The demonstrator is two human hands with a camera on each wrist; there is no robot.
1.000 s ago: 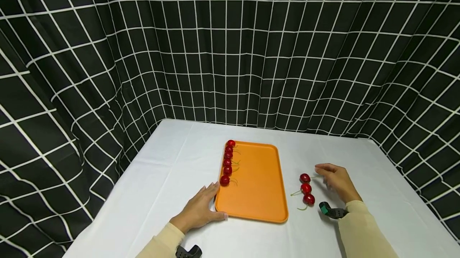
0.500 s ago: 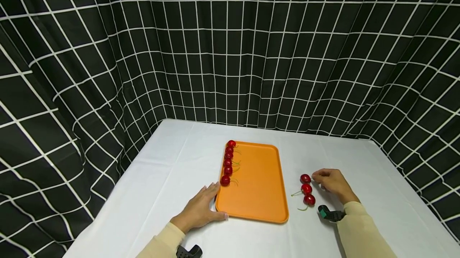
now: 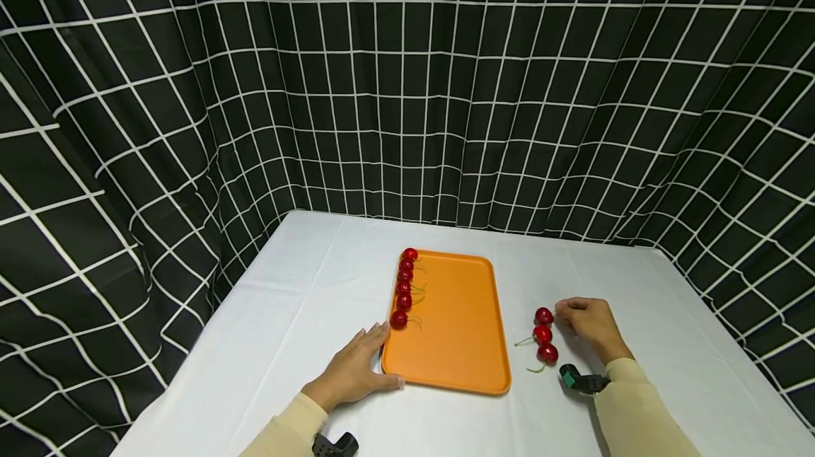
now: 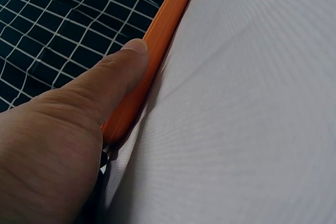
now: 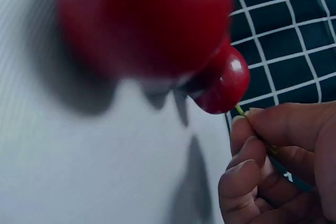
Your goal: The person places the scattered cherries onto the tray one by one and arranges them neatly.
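My right hand [image 3: 588, 326] pinches the thin green stem of a red cherry [image 3: 544, 315] between thumb and forefinger, which the right wrist view shows close up on the held cherry [image 5: 231, 80]. Just nearer to me lie a second cherry [image 3: 542, 334] and a third cherry [image 3: 547, 353], stems pointing left. At the near left corner of an orange tray [image 3: 455, 330], my left hand [image 3: 350, 372] rests with fingers extended along the side. Its thumb [image 4: 113, 80] lies straight along the tray's near edge in the left wrist view.
Inside the tray's left edge, several cherries [image 3: 404, 288] form a line with stems to the right. A white cloth [image 3: 318, 280] covers the table. Black curtains with a white grid [image 3: 401, 89] surround it at the back and sides.
My right hand has come left and down to the farthest loose cherry and now pinches its stem. That cherry has shifted slightly right. The left hand and tray stay put.
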